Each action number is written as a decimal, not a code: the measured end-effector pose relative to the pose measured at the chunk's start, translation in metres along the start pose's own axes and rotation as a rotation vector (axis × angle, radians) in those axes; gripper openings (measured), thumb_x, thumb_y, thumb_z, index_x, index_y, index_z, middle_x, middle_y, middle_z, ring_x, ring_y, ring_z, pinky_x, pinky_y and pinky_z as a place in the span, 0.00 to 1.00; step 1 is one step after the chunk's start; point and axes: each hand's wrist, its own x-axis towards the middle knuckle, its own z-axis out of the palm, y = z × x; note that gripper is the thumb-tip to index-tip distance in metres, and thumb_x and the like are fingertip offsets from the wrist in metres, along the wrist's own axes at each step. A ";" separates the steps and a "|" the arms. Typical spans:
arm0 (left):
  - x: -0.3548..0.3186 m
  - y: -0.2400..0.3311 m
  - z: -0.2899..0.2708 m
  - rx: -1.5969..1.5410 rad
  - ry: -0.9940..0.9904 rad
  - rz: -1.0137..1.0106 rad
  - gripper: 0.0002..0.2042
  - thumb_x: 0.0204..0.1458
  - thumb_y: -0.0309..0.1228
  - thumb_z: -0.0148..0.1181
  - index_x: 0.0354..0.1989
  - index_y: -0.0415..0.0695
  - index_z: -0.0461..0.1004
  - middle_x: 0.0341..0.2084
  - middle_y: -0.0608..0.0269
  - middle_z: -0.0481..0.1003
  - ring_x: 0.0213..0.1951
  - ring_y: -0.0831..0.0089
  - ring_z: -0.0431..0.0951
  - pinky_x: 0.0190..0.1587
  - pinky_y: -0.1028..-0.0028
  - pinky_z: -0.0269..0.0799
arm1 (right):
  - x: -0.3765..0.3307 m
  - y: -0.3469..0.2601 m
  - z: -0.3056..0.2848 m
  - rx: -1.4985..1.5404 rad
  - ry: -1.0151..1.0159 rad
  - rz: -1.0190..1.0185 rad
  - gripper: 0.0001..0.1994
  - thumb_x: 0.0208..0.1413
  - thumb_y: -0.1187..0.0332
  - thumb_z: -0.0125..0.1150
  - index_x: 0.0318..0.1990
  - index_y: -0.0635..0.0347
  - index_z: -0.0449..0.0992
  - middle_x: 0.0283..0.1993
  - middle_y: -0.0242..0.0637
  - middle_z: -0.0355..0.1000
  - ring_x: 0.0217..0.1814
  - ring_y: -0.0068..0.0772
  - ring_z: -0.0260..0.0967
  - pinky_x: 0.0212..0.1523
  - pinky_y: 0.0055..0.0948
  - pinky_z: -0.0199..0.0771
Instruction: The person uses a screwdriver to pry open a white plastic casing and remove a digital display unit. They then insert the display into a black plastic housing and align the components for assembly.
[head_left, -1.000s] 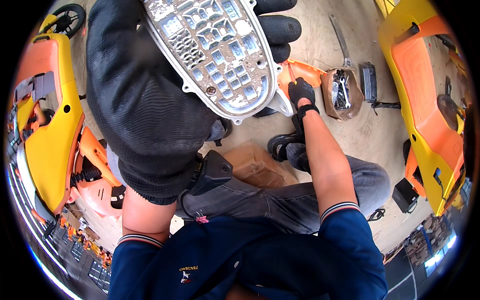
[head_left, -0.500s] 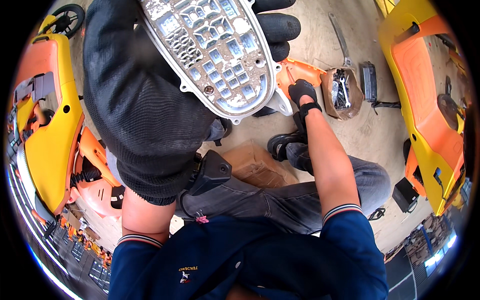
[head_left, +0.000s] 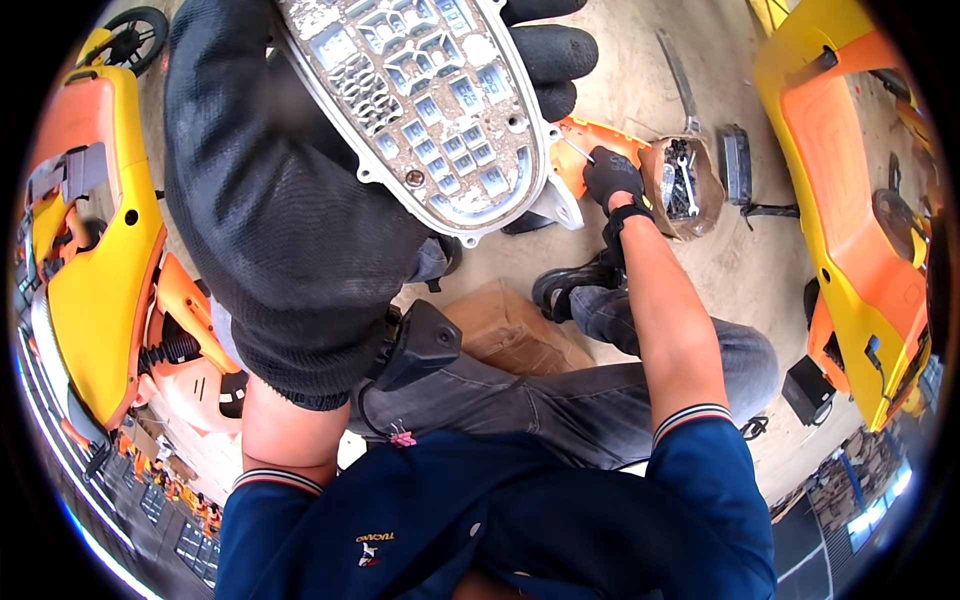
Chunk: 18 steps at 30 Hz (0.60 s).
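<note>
Oval cast-metal cover [head_left: 440, 110], gripped in the gloved left hand [head_left: 265, 180], raised close to the camera, virtually unmoved. Gloved right hand [head_left: 613, 178] shifted slightly toward the brown paper bag [head_left: 710, 212] of wrenches [head_left: 685, 187], apparently closed around a thin shaft [head_left: 580, 151], now flatter over an orange plastic panel [head_left: 570, 174]; probably re-angled. Beneath, pale concrete floor [head_left: 745, 290], cardboard box [head_left: 505, 325]; both sides, yellow-and-orange scooter-like bodies [head_left: 90, 320].
</note>
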 end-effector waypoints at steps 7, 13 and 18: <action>0.004 0.003 -0.016 0.035 -0.118 -0.002 0.39 0.66 0.58 0.44 0.69 0.29 0.58 0.57 0.38 0.71 0.51 0.52 0.79 0.54 0.57 0.78 | 0.028 -0.013 0.036 0.003 0.184 -0.122 0.12 0.64 0.59 0.54 0.48 0.52 0.78 0.45 0.48 0.78 0.50 0.51 0.77 0.50 0.49 0.77; 0.008 0.009 -0.024 0.083 -0.195 -0.006 0.40 0.67 0.57 0.44 0.71 0.29 0.56 0.60 0.39 0.70 0.53 0.53 0.79 0.58 0.57 0.77 | 0.047 -0.029 0.043 -0.020 0.265 -0.116 0.11 0.64 0.63 0.53 0.48 0.50 0.78 0.47 0.46 0.79 0.48 0.51 0.79 0.46 0.48 0.79; 0.007 0.007 -0.027 0.056 -0.182 0.004 0.40 0.66 0.57 0.44 0.72 0.30 0.53 0.59 0.42 0.68 0.53 0.56 0.76 0.55 0.59 0.76 | 0.045 -0.036 0.040 -0.153 0.215 -0.096 0.10 0.63 0.68 0.50 0.45 0.51 0.79 0.43 0.44 0.80 0.43 0.46 0.82 0.40 0.47 0.82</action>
